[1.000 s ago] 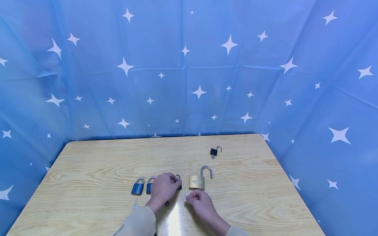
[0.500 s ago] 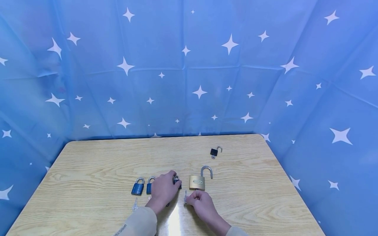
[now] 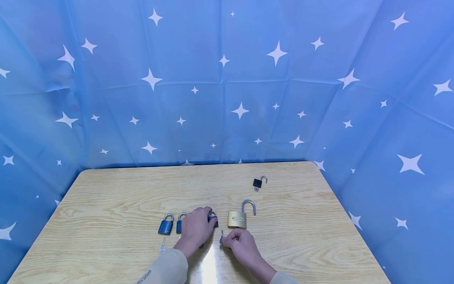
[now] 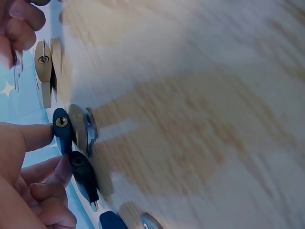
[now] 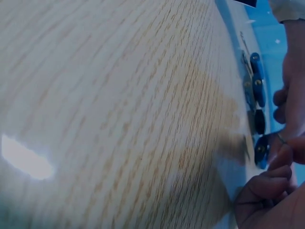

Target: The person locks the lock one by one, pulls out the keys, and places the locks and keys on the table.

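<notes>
My left hand (image 3: 196, 227) holds a dark blue padlock (image 3: 213, 221) between thumb and fingers, its shackle closed. In the left wrist view, the padlock's keyhole (image 4: 62, 122) faces the camera. A small silver key (image 3: 222, 238) is pinched in my right hand (image 3: 242, 246), apart from the padlock and just to its right. Behind the right hand lies a brass padlock (image 3: 237, 219) with its shackle swung open. Next to the held padlock, a black padlock (image 4: 83, 176) sits close to the left fingers; in the head view my hand hides it.
Two blue padlocks lie to the left, one at the outer side (image 3: 165, 225) and one partly behind my left hand (image 3: 179, 223). Loose keys (image 3: 162, 246) lie before them. Farther back is a small black padlock (image 3: 257, 183), shackle open. A starry blue curtain (image 3: 227, 98) borders the wooden table (image 3: 117, 193).
The left fingers have shifted on the blue padlock, showing more of its body. The key has turned slightly and moved a little left in the right hand.
</notes>
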{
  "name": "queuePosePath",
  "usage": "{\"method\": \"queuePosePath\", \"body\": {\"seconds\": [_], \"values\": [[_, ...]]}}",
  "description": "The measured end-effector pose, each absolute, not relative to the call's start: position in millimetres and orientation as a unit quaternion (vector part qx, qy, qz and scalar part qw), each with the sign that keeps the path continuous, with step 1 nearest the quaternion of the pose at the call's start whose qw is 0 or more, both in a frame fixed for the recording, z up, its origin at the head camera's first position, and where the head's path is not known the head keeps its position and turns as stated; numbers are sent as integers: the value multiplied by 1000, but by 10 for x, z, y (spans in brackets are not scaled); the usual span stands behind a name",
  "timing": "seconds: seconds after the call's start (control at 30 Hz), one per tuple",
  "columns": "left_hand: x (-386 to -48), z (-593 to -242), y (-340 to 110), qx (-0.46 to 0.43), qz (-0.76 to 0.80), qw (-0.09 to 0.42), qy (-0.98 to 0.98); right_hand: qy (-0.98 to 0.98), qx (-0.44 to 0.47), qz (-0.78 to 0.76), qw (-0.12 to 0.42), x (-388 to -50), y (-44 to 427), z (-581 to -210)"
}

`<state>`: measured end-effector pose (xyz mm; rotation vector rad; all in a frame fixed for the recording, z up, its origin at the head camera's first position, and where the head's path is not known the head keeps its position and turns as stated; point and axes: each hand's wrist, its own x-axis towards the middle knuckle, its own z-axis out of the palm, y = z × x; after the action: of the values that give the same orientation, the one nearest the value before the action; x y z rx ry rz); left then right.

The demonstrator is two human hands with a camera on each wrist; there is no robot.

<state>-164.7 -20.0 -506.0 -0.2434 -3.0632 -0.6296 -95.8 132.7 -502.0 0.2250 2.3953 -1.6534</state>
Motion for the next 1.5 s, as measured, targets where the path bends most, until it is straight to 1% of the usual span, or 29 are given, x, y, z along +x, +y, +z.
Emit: {"method": "queuePosePath", "body": {"seconds": [0.2, 0.5, 0.67, 1.03, 1.5], "values": [[-1652, -5020, -266, -76, -228, 22, -970, 828, 71, -547, 104, -967, 1298, -5023], [-1650, -4868, -528, -63, -291, 53, -953, 853, 62, -510, 88, -972, 1278, -5029], [-1615, -4830, -624, -54, -290, 50, -954, 876, 56, -473, 78, -989, 1230, -5034], [-1568, -4822, -704, -41, -298, 33, -953, 911, 45, -403, 80, -1053, 1080, -5026], [-1553, -4834, -723, -37, -302, 43, -952, 935, 28, -349, 52, -1055, 1045, -5053]]}}
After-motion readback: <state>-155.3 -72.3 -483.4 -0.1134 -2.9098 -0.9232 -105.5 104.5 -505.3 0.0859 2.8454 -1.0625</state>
